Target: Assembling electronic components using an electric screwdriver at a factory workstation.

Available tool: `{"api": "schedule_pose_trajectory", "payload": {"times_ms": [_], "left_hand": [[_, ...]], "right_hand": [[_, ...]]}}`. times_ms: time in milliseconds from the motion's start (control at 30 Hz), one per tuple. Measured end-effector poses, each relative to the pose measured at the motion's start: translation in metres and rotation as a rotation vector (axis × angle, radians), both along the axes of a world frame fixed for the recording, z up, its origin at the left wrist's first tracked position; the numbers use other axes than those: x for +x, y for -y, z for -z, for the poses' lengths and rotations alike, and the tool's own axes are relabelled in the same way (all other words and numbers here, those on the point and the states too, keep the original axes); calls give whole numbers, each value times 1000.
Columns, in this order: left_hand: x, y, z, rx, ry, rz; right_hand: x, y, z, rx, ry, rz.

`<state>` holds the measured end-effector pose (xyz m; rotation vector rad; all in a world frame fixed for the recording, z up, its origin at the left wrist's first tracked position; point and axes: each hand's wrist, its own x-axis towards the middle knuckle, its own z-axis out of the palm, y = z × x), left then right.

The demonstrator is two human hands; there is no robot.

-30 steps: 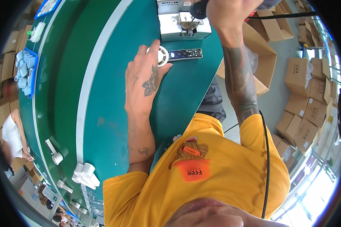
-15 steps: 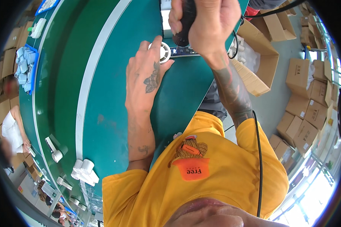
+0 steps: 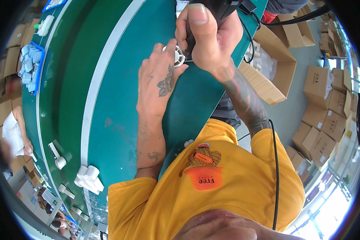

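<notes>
My right hand (image 3: 212, 44) is wrapped round a black electric screwdriver (image 3: 221, 9) at the top of the view, thumb along its body. The tool's tip is hidden behind my hand. My left hand (image 3: 158, 82) lies low over the green table, its fingers curled round a white round plastic part with spokes (image 3: 181, 59). This part sits close to the tool, just left of my right hand. Most of what lies beneath my right hand is covered.
A green belt (image 3: 68, 100) with a pale rail (image 3: 93, 90) runs on the left, carrying white handled parts (image 3: 58, 156). White cylindrical parts (image 3: 90, 176) lie by the rail. A blue bin (image 3: 39, 72) holds pale blue pieces. Open cartons (image 3: 280, 72) stand right. Another person (image 3: 14, 134) works far left.
My right hand has come down and toward me with the screwdriver and now covers the circuit board strip that showed beside the round part. My left hand stays on the part.
</notes>
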<state>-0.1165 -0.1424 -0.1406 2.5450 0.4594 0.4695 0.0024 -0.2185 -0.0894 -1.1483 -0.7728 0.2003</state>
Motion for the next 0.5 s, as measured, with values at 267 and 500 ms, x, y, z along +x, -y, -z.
{"api": "schedule_pose_trajectory", "payload": {"times_ms": [267, 500], "left_hand": [[2, 7, -9, -46, -34, -26], [-71, -16, -46, -93, -301, -30]], "right_hand": [[18, 7, 17, 103, 165, -69], [57, 72, 7, 421, -706, -220]]}}
